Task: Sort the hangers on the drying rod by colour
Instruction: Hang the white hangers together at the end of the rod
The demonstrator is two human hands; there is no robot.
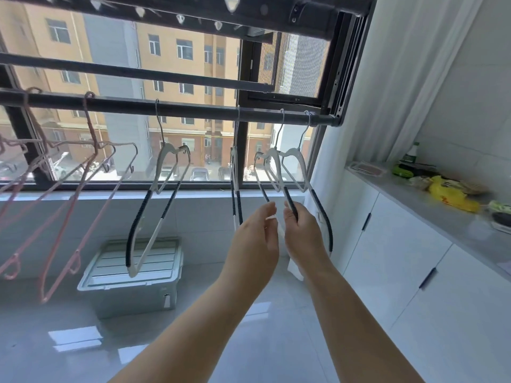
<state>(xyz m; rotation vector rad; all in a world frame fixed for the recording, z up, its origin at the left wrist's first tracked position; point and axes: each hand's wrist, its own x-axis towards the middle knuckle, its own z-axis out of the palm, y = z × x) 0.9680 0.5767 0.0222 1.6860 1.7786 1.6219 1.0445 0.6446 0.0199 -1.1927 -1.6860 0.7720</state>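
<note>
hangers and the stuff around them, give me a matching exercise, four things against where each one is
Things:
1 pink hangers
2 white hangers
3 lidded box
4 yellow bag

Places:
a on the counter
b left part of the drying rod
c on the floor
d right part of the drying rod

Pairs: 1-b, 2-d, 3-c, 4-a

The leftmost pink hanger (16, 143) runs off the left edge. The left hand (255, 239) and right hand (304, 233) hide two white hangers' (294, 158) lower ends.
</note>
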